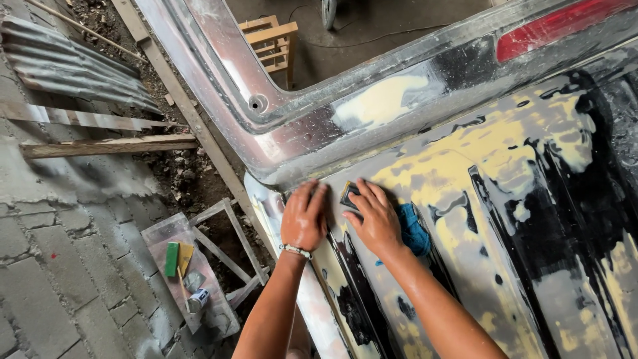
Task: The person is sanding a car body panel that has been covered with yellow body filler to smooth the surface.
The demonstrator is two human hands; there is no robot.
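Note:
A wet car body panel (505,199), black with large patches of yellowish filler, fills the right side. My left hand (304,216) lies flat on the panel's lower left edge, fingers together, a bead bracelet on the wrist. Beside it, my right hand (375,219) presses a small dark sanding block (348,194) against the panel. A blue cloth (413,231) sits tucked under the right palm.
Below on the left stands a small wooden stool (199,279) with a green block, a tin and scraps on it. Corrugated metal sheets (66,66) and wooden planks (106,145) lie on the paved ground. A wooden frame (272,43) shows through the window opening.

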